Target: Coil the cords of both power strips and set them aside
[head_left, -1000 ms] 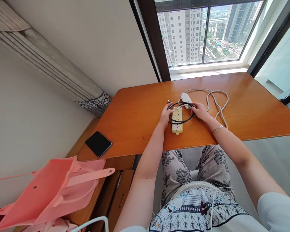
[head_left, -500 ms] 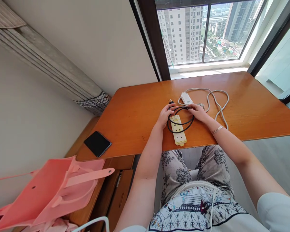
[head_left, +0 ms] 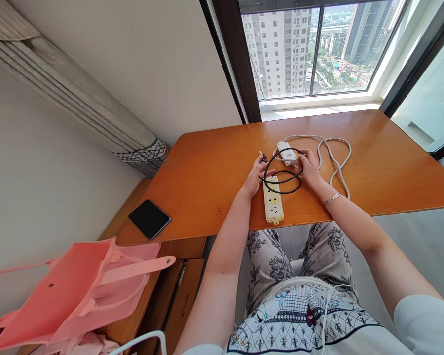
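Observation:
A black power cord hangs in loose loops between my two hands, over a pale yellow power strip lying near the table's front edge. My left hand is closed on the cord close to its black plug, whose metal prongs point up and away. On the other side my right hand pinches the loops between thumb and fingers. Just beyond lies a white power strip, partly crossed by the black cord. Its white cable curls to the right behind my right hand.
The wooden table ends at a window. A black phone or tablet lies at its left corner. Below left, a pink bag sits by wooden drawers. A curtain hangs along the left wall.
My right hand has lifted and shifted slightly right, drawing the cord's loops up and across the white strip. The yellow strip has turned a little straighter. My left hand has barely moved.

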A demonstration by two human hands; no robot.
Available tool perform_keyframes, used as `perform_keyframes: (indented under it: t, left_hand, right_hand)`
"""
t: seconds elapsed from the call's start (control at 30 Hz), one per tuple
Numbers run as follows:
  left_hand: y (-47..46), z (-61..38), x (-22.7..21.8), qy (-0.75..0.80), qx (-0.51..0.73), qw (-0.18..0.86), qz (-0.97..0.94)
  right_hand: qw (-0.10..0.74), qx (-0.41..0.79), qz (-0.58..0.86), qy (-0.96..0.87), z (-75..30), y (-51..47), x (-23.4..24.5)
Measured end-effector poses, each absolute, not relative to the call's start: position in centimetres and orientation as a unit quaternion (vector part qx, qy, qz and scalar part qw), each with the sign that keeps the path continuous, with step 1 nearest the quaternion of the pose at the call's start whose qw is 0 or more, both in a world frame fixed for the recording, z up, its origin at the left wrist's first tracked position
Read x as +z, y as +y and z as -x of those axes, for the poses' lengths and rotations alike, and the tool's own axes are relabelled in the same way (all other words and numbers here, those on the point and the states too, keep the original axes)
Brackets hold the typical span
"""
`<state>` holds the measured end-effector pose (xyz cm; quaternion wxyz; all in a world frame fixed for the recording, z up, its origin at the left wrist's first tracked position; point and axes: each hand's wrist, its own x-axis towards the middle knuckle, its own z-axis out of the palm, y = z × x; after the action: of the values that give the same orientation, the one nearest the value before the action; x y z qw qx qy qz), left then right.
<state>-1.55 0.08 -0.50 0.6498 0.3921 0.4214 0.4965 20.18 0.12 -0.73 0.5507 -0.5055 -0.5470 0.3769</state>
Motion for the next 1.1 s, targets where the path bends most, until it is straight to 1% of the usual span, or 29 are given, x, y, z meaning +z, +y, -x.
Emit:
perform_keyframes:
  t: [0.1, 0.17, 0.4, 0.5, 0.6, 0.73, 0.9, 1.1]
  left_hand:
    - [-0.1, 1.4, -0.4, 0.416, 0.495, 0.654, -0.393]
    - [-0.2, 1.3, -0.5, 0.413, 0.498, 0.650, -0.398]
    - [0.1, 1.8, -1.9, 0.391, 0.501, 0.630, -0.446]
    - [0.2, 1.9, -2.2, 0.399, 0.483, 0.619, -0.473]
    - [0.0, 1.7, -2.0, 0.417, 0.476, 0.608, -0.479]
    - [-0.2, 1.4, -1.3, 0.421, 0.497, 0.594, -0.472]
    - [0.0, 1.5, -0.5, 0.429, 0.554, 0.553, -0.450]
    - [1.0, 2.1, -0.8, 0.492, 0.599, 0.520, -0.359]
  right_hand:
    - [0.617, 0.393, 0.507, -0.455, -20.5, 0.4, -0.5]
    - [0.639, 0.389, 0.509, -0.426, -20.8, 0.8, -0.5]
    - [0.686, 0.362, 0.522, -0.355, -21.7, 2.1, -1.7]
    - [0.702, 0.375, 0.526, -0.300, -21.8, 2.3, -1.7]
    - [0.699, 0.396, 0.524, -0.282, -21.6, 2.0, -1.0]
    - [0.666, 0.414, 0.521, -0.337, -21.1, 1.3, -0.3]
    - [0.563, 0.440, 0.541, -0.443, -20.4, 0.7, -0.5]
    - [0.471, 0.337, 0.548, -0.603, -19.7, -0.3, -0.8]
